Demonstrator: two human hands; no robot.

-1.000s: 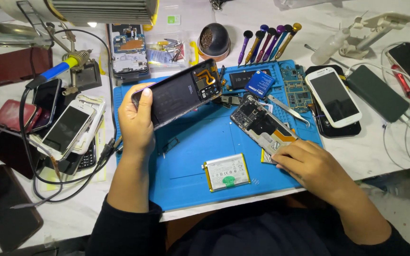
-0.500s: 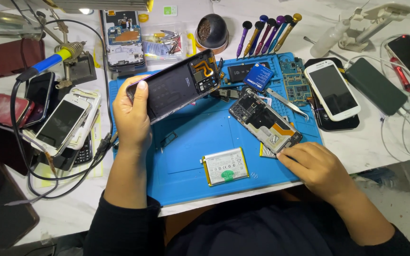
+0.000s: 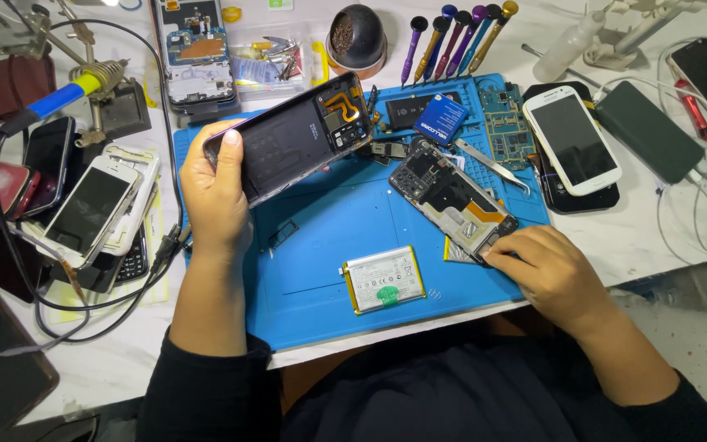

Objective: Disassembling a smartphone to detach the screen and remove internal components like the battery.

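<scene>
My left hand point(image 3: 216, 195) grips one end of a dark phone back cover point(image 3: 292, 135), held tilted above the blue work mat point(image 3: 321, 307), inner side up with an orange flex cable near its far end. My right hand point(image 3: 543, 272) rests on the mat with its fingers pinching the near end of an opened phone frame point(image 3: 452, 199), which lies diagonally on the mat. A flat phone battery point(image 3: 384, 278) with a green sticker lies on the mat between my hands.
Several screwdrivers point(image 3: 452, 33) stand at the back next to a dark round pot point(image 3: 356, 34). A white phone point(image 3: 570, 137), circuit board point(image 3: 502, 123) and tweezers point(image 3: 491, 164) lie right. Stacked phones point(image 3: 92, 213), cables and a soldering iron point(image 3: 67, 94) crowd the left.
The view has shifted slightly. My left hand keeps holding the back cover; my right hand has slid closer to the opened phone frame's near end.
</scene>
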